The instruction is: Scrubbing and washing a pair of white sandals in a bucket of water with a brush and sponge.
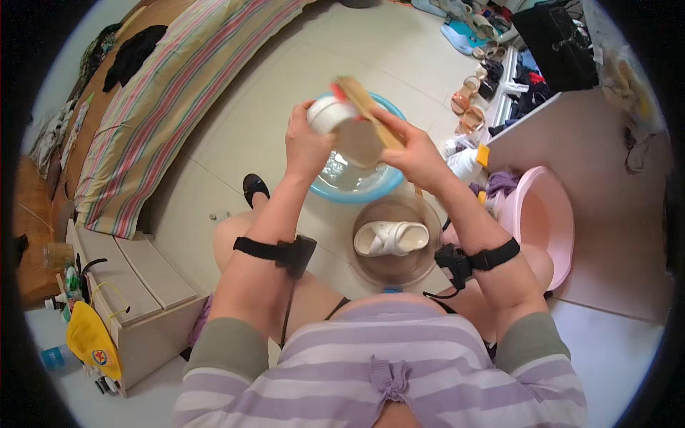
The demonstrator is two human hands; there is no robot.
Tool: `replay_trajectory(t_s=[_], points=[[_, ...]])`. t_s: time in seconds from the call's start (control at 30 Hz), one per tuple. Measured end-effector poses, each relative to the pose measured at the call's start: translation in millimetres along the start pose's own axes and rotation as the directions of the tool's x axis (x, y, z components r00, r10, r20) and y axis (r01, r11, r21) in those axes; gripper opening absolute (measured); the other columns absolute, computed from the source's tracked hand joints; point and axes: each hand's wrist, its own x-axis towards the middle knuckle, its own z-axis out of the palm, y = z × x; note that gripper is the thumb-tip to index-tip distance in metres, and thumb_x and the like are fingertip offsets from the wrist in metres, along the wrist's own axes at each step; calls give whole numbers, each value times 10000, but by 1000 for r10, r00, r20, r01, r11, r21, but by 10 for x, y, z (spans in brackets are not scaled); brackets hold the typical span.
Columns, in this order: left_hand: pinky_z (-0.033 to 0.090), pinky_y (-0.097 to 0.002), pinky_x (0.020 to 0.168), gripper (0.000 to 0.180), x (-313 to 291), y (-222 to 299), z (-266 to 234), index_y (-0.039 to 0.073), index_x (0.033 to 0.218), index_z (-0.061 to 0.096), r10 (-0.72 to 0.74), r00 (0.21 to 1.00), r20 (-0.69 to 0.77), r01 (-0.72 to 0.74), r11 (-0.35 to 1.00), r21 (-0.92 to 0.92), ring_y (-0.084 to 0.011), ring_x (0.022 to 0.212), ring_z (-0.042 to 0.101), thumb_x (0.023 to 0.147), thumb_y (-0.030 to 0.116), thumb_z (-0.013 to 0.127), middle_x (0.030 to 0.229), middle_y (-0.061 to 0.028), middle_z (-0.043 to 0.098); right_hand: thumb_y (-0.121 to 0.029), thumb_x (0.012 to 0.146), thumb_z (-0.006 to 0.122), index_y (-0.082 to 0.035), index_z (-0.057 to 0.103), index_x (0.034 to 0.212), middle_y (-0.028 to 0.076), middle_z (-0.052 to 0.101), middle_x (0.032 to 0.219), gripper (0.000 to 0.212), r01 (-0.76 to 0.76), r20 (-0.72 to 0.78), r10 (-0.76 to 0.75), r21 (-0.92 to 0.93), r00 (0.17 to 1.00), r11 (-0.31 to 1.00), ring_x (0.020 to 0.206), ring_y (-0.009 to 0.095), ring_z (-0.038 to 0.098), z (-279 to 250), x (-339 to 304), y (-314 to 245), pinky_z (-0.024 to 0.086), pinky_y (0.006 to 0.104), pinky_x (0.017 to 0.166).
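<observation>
In front of me, my left hand (307, 146) is wrapped round a white sandal (360, 143), tilted with its greyish sole side showing. Closed round a wooden brush (367, 110), my right hand (415, 153) holds it against or just over the sandal; motion blurs the contact, and something red shows at the brush's far end. Both are above a blue-rimmed basin (349, 197) with water in it. A second white sandal with crossed straps (391, 239) lies in a round, brownish see-through basin (364, 277) nearer to me.
At my right stand a pink tub (567, 246) and a white bottle with an orange cap (465, 164). Beyond are tan sandals (467, 103) and a crowded shoe rack (528, 85). A bed with a striped cover (164, 107) and a low cabinet (153, 292) flank my left.
</observation>
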Motion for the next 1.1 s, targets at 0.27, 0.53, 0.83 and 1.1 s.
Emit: replay_trajectory(t_s=[0.27, 0.53, 0.83, 1.1], points=[[471, -395, 858, 419, 98, 23, -43, 49, 1072, 571, 103, 995, 8, -103, 995, 3, -326, 955, 577, 663, 40, 660, 999, -148, 602, -85, 701, 578, -78, 492, 1352, 107, 604, 1214, 657, -226, -59, 223, -55, 973, 973, 1047, 172, 581, -259, 1, 325, 441, 261, 903], [498, -339, 836, 519, 60, -50, -85, 68, 1182, 519, -4, 1000, 4, 4, 998, -55, -226, 953, 627, 714, 84, 744, 1049, -122, 640, -110, 694, 576, -84, 465, 1377, 113, 620, 1164, 692, 40, 40, -40, -6, 998, 999, 966, 134, 588, 135, 42, 69, 462, 245, 836], [504, -355, 846, 439, 91, -93, -141, 45, 1093, 556, -88, 995, 44, 82, 988, 134, -256, 950, 639, 689, 84, 724, 1007, -155, 650, -85, 704, 585, -141, 483, 1366, 141, 615, 1225, 672, 217, 29, -215, -66, 976, 974, 1064, 199, 610, 293, -10, -254, 455, 287, 919], [500, -401, 827, 493, 33, -161, -147, 91, 1139, 552, -41, 999, 17, 39, 991, 127, -331, 924, 639, 690, 216, 715, 1005, -165, 657, -106, 681, 584, -86, 472, 1352, 185, 601, 1216, 681, 204, -83, -222, -184, 972, 962, 1076, 280, 612, 150, 49, 51, 464, 331, 929]])
